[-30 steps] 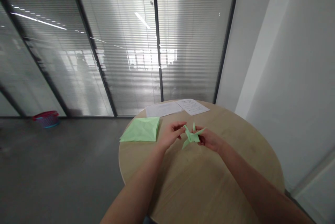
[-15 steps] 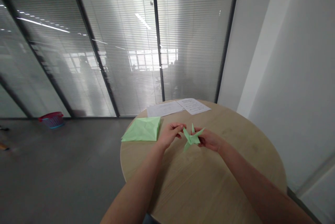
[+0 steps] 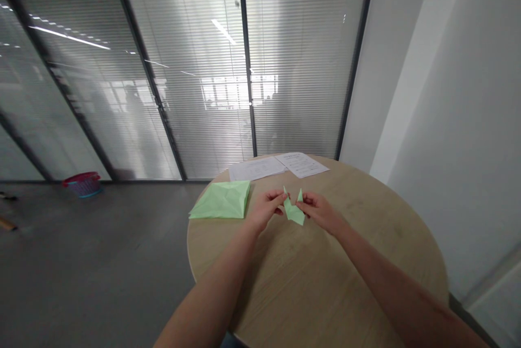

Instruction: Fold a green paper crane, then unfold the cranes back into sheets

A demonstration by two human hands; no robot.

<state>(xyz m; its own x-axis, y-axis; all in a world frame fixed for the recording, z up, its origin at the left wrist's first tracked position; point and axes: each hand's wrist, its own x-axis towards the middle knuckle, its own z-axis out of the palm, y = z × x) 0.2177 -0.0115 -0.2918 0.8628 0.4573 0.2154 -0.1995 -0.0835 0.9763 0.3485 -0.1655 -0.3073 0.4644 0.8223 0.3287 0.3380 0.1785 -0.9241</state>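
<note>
A small piece of folded light-green paper (image 3: 294,214) is held above the round wooden table, with two points sticking up. My left hand (image 3: 266,208) pinches its left point between thumb and fingers. On the other side, my right hand (image 3: 319,210) grips the right point the same way. Parts of the folded paper are hidden behind my fingers. To the left of my left hand lies a larger sheet of creased green paper (image 3: 222,200), flat on the table.
Printed white sheets (image 3: 301,164) lie at the far edge of the round table (image 3: 317,293). A red and blue basket (image 3: 83,185) stands on the floor at left. Glass panels with blinds (image 3: 211,65) rise behind the table, and a white wall (image 3: 459,120) is at right.
The folded paper has turned, so its several spread points now show as two upright ones. My right hand has shifted left and now pinches the right point.
</note>
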